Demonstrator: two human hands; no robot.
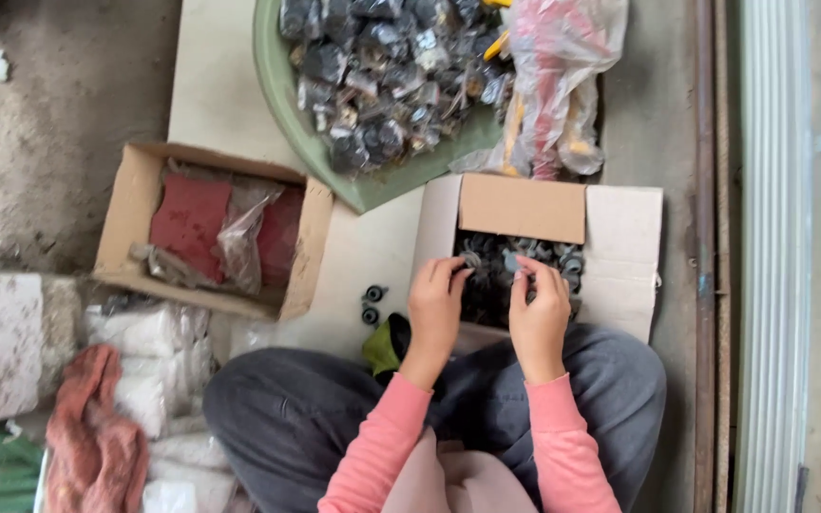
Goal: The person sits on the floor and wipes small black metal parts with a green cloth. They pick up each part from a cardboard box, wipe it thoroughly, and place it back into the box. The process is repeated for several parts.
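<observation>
I sit cross-legged in grey trousers and pink sleeves. Both hands hover over an open cardboard box point(620, 228) full of small dark round parts point(563, 256). My left hand point(436, 309) pinches a small round grey part point(470, 259) at its fingertips above the box's left side. My right hand point(538, 313) has its fingers curled around another small part point(522, 273) just above the pile. The two hands are a short way apart.
A green basin point(287, 100) holds several clear bags of dark parts. A plastic bag with red and yellow items point(553, 85) lies beside it. A second cardboard box point(135, 204) with red sheets sits left. Two loose black parts point(371, 304) lie on the floor. White bags point(154, 370) and a pink cloth point(92, 437) lie at bottom left.
</observation>
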